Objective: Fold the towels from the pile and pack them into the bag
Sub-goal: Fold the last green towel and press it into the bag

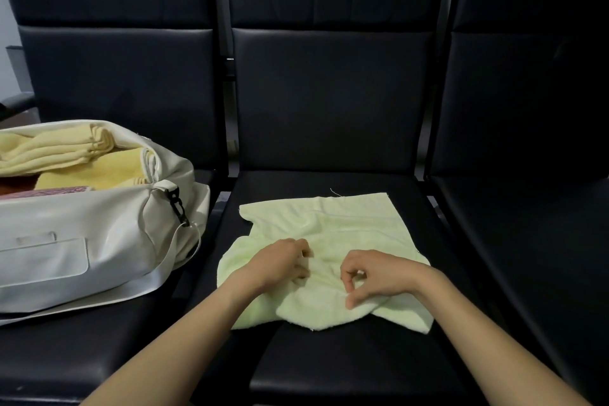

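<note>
Pale green towel (pixel 346 224) lies rumpled on the middle seat (pixel 329 356), directly under all 10 fingers. Left hand (pixel 280 260) fingers curled, clutching fabric; right hand (pixel 379 277) thumb and forefinger pinch a fold at the near edge. White bag (pixel 99 241), holding folded yellow towels (pixel 49 148), sits left of the left fingers

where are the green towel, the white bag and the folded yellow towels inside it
green towel (pixel 346 224), head view, on its flat far half
white bag (pixel 99 224), head view, on its near side wall
folded yellow towels (pixel 56 150), head view, on the top towel
</note>
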The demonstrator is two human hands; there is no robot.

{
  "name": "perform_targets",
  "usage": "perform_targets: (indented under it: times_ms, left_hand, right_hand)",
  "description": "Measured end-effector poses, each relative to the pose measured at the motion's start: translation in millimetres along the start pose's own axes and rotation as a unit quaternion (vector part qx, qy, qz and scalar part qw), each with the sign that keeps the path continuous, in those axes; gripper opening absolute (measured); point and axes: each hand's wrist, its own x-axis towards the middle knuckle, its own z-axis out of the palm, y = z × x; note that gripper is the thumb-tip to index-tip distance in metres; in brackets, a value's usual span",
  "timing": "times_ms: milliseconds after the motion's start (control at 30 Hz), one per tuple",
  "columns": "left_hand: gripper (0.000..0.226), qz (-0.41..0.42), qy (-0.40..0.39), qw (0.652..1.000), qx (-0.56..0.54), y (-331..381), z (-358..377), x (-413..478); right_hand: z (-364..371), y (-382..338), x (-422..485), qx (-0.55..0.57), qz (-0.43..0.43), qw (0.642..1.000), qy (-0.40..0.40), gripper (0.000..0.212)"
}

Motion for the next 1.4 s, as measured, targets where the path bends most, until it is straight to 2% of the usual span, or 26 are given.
perform_targets:
  times_ms: [67, 133, 167, 233, 300, 367, 467, 567, 667, 733, 800, 933, 1000, 1067, 1167, 1233, 1300, 1400]
  left_hand:
    - [0.019, 0.01, 0.022, 0.999, 0.048, 2, -4, -2]
    - [0.027, 0.056, 0.068, 0.994, 0.058, 3, -12, -5]
    - [0.028, 0.084, 0.087, 0.992, 0.032, 4, -16, -7]
    - [0.026, 0.115, 0.092, 0.985, -0.093, 12, -24, -14]
    - [0.017, 0.127, 0.081, 0.971, -0.185, 24, -32, -21]
    - [0.014, 0.132, 0.094, 0.969, -0.187, 25, -40, -24]
    - [0.021, 0.087, 0.091, 0.982, -0.14, 4, -60, -25]
    - [0.026, 0.016, 0.085, 0.99, -0.116, -24, -75, -29]
    - [0.026, -0.044, 0.088, 0.985, -0.141, -45, -84, -28]
    - [0.036, -0.069, 0.072, 0.981, -0.168, -55, -87, -25]
    - [0.033, -0.088, 0.066, 0.973, -0.202, -63, -90, -20]
    - [0.023, -0.1, 0.091, 0.965, -0.225, -78, -91, 2]
    - [0.019, -0.108, 0.124, 0.949, -0.268, -78, -92, 17]
    - [0.016, -0.129, 0.165, 0.929, -0.305, -75, -93, 34]
    - [0.014, -0.161, 0.221, 0.914, -0.299, -74, -89, 60]
    - [0.015, -0.189, 0.233, 0.915, -0.269, -79, -79, 74]
    - [0.015, -0.212, 0.221, 0.93, -0.204, -86, -67, 81]
    - [0.018, -0.226, 0.217, 0.937, -0.151, -100, -51, 86]
  right_hand:
    - [0, -1, 1, 0.006, 0.008, 1.0, 0.005, 0.027]
    - [1, -1, 2, 0.02, 0.014, 0.998, 0.054, 0.034]
    - [2, -1, 4, 0.031, 0.01, 0.995, 0.095, 0.033]
    - [4, -1, 6, 0.06, -0.008, 0.986, 0.155, 0.036]
    - [3, -1, 7, 0.074, -0.02, 0.983, 0.166, 0.038]
    - [-2, -3, 4, 0.056, -0.02, 0.985, 0.162, 0.027]
    - [-19, 5, -9, 0.077, -0.009, 0.976, 0.204, 0.036]
    - [-42, 28, -28, 0.087, 0.024, 0.961, 0.262, 0.017]
    - [-53, 45, -37, 0.201, 0.034, 0.936, 0.287, 0.011]
    - [-56, 52, -33, 0.238, 0.047, 0.927, 0.287, 0.011]
    - [-62, 58, -25, 0.265, 0.062, 0.927, 0.259, 0.006]
    - [-83, 63, -9, 0.377, 0.074, 0.907, 0.17, 0.024]
    - [-94, 64, 3, 0.437, 0.059, 0.88, 0.177, 0.024]
    - [-103, 69, 20, 0.468, 0.059, 0.851, 0.231, 0.017]
    - [-109, 84, 55, 0.403, 0.118, 0.835, 0.355, 0.004]
    - [-105, 93, 76, 0.332, 0.148, 0.84, 0.403, 0.007]
    - [-98, 101, 91, 0.257, 0.174, 0.859, 0.407, 0.009]
    - [-85, 111, 106, 0.167, 0.191, 0.898, 0.359, 0.007]
